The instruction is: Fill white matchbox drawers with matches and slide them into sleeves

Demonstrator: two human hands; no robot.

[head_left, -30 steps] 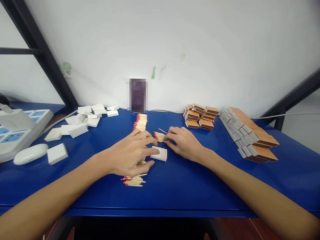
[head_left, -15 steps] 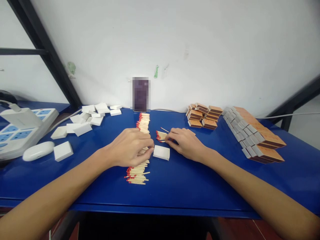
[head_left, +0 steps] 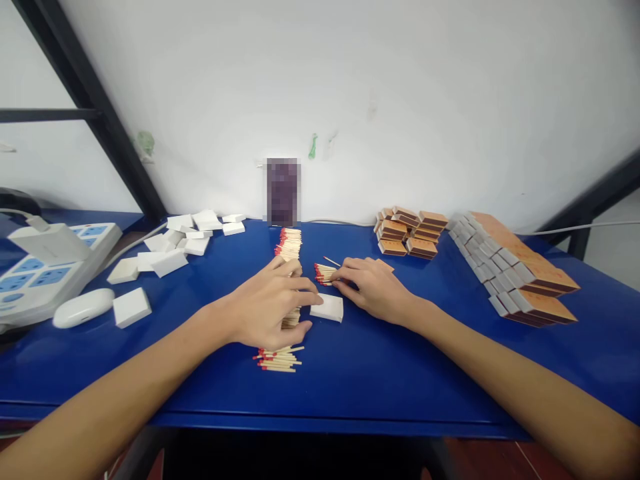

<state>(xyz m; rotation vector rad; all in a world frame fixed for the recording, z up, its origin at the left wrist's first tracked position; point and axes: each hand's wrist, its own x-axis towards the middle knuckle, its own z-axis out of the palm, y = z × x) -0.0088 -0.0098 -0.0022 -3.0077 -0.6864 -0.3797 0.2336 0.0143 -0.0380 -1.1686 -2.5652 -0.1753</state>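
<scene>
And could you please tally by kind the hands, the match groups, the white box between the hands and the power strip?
Hands: 2 (left hand, right hand)
Match groups: 2 (partly hidden long row, small bunch)
White box between the hands: 1
Power strip: 1
Total: 6

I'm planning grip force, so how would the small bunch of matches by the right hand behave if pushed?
The small bunch of matches would probably splay: no binding shows, and one stick lies askew. Each stick is likely light and stiff, being thin and straight.
</scene>
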